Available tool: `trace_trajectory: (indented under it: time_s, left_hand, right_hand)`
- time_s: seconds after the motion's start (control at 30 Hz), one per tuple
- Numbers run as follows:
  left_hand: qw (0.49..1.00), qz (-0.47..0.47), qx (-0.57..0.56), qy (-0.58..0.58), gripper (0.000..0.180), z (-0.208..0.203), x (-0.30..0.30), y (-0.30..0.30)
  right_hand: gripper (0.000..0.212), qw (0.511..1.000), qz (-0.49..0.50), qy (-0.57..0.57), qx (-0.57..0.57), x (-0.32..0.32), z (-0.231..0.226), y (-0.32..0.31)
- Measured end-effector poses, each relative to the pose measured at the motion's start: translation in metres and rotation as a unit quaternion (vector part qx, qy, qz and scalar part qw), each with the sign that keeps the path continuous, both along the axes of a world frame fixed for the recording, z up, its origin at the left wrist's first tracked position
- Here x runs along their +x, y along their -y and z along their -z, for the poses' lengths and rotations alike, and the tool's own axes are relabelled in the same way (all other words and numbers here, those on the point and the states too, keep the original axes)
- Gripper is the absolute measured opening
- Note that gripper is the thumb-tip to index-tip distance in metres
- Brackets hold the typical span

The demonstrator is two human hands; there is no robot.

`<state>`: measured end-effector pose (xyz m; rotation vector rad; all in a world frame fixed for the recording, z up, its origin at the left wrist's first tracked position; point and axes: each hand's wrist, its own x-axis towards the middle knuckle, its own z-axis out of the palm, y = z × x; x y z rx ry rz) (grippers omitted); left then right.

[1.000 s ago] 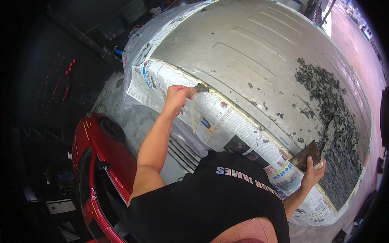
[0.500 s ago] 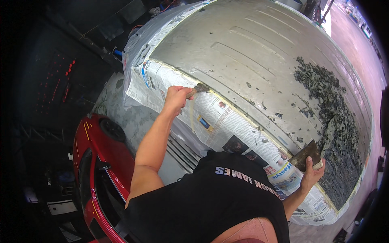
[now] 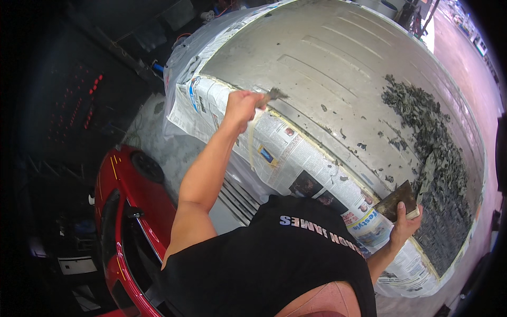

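Note:
My left hand [image 3: 242, 110] is closed round the handle of a small paint brush [image 3: 275, 95]. Its dark, clumped bristles are over the near-left edge of a ribbed, bare grey metal panel [image 3: 317, 68]; whether they touch the metal I cannot tell. At the right, my right hand [image 3: 405, 222] grips a flat, brown, rectangular board [image 3: 396, 203] with a pale edge, at the panel's near border. Beyond the board lies a thick mass of dark, wrinkled paint flakes [image 3: 438, 153], with smaller bits scattered leftward across the metal.
Newspaper sheets [image 3: 285, 153] and yellowish masking tape [image 3: 317, 149] line the panel's near edge. Clear plastic sheeting [image 3: 182, 66] covers the left side. A red car [image 3: 129, 211] stands at lower left on the concrete floor. Buckets [image 3: 384, 8] are at the far edge.
My left hand has moved up and slightly right, carrying the brush from the taped edge over the metal. My right hand and the board have stayed nearly in place.

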<state>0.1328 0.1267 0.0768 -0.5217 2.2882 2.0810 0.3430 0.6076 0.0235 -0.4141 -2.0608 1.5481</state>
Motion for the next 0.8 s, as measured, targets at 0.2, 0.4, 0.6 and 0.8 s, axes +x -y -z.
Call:
trace_trajectory:
  time_s: [0.2, 0.4, 0.6, 0.8]
  left_hand:
    - [0.997, 0.035, -0.057, -0.038, 0.023, -0.038, 0.000, -0.014]
    - [0.997, -0.032, -0.052, 0.045, 0.019, 0.024, 0.024, 0.034]
    - [0.996, -0.048, -0.043, 0.064, 0.018, 0.042, 0.031, 0.025]
    - [0.996, -0.083, -0.010, 0.044, 0.019, 0.050, 0.028, 0.011]
  right_hand:
    - [0.029, 0.999, 0.028, -0.008, -0.012, 0.011, 0.006, 0.001]
    - [0.029, 0.999, 0.018, 0.014, -0.032, 0.014, 0.015, 0.000]
    - [0.027, 1.000, 0.015, 0.000, -0.027, 0.007, 0.011, 0.000]
    - [0.026, 1.000, 0.007, 0.009, -0.011, 0.008, 0.011, -0.003]
